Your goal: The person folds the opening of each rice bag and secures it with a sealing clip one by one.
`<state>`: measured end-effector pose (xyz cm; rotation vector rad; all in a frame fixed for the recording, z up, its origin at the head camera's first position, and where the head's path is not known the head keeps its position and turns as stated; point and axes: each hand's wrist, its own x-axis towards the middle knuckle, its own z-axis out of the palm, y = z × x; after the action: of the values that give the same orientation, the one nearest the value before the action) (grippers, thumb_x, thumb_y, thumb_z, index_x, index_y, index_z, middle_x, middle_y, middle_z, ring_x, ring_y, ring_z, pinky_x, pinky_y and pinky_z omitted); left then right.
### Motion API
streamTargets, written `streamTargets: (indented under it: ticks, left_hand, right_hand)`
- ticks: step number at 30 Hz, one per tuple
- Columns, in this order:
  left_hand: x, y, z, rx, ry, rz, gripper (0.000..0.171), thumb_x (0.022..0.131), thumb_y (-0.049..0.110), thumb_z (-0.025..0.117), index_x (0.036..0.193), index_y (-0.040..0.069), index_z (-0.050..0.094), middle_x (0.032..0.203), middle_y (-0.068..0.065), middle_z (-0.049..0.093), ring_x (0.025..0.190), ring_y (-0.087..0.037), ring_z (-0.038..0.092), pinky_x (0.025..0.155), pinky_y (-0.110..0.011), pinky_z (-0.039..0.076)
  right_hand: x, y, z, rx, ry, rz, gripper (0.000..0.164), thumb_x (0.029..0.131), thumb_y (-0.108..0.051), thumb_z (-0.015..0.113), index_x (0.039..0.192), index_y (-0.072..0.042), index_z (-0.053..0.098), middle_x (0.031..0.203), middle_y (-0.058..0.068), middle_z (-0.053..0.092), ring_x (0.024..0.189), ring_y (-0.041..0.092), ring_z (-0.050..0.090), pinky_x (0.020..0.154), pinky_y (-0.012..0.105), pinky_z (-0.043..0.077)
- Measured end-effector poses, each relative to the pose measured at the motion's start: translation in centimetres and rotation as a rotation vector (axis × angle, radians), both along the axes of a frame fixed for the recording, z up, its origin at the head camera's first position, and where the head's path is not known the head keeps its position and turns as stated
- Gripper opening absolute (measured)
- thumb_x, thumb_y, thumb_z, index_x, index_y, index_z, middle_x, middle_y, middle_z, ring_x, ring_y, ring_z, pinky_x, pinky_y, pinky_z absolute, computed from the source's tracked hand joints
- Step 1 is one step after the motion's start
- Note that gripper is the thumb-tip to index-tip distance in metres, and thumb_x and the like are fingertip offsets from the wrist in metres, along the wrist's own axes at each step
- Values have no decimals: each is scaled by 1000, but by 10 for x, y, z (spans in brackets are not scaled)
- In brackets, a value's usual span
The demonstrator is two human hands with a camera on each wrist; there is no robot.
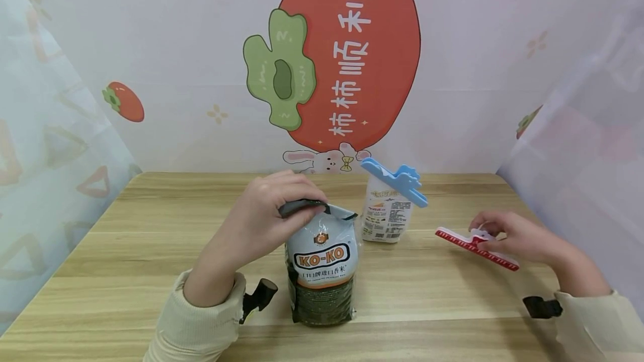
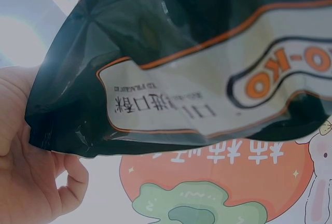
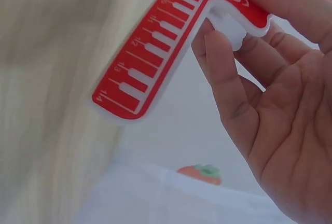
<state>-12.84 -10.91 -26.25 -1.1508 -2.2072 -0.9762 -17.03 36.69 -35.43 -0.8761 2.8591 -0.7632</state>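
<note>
A KO-KO rice bag [image 1: 324, 272] stands upright on the table, dark green below and pale blue above. My left hand [image 1: 261, 217] pinches its folded top edge between thumb and fingers. In the left wrist view the rice bag [image 2: 171, 79] fills the upper part, with the left hand [image 2: 41, 172] at its lower left. To the right, my right hand [image 1: 513, 236] holds a red and white bag clip [image 1: 475, 247] by its handle. The right wrist view shows the clip's [image 3: 150, 47] piano-key bar, marked with numbers, and the thumb on the red handle tab.
Behind the rice bag, slightly right, a small white printed bag [image 1: 384, 211] stands with a blue clip [image 1: 394, 180] across its top. The wood-grain table [image 1: 151, 250] meets a printed backdrop [image 1: 191, 43] at its far edge. Pale curtains hang on both sides.
</note>
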Motion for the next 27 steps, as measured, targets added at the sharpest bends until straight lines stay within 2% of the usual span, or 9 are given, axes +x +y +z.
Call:
streamTargets:
  ticks: [6,13,21,27]
  left_hand:
    - [0,-1,2,1,-5,3,19,83,-2,75,96,12,77,95,5,74,95,-9,64,80,-27,55]
    - [1,0,2,-5,-5,1,17,84,1,75,97,13,77,96,6,74,97,-9,64,81,-27,55]
    - [1,0,3,-2,0,-8,17,84,2,75,97,13,77,95,7,74,96,-9,64,80,-27,55]
    - [1,-1,2,1,-9,-3,17,84,1,76,96,12,77,95,7,74,97,-9,63,81,-27,55]
  right_hand:
    - [6,-15,12,-18,-30,46,28,86,-7,75,110,-6,60,93,-9,68,82,1,60,68,22,55]
    - [12,-31,18,-30,-47,63,28,87,-7,74,111,-12,60,95,-7,64,83,-4,56,66,23,55]
    - [20,-58,32,-61,-71,108,29,88,-5,73,110,-17,58,95,-4,64,85,8,59,68,23,57]
    - [26,-82,39,-79,-34,170,26,90,-9,72,109,-21,58,98,-9,62,89,4,60,71,26,59]
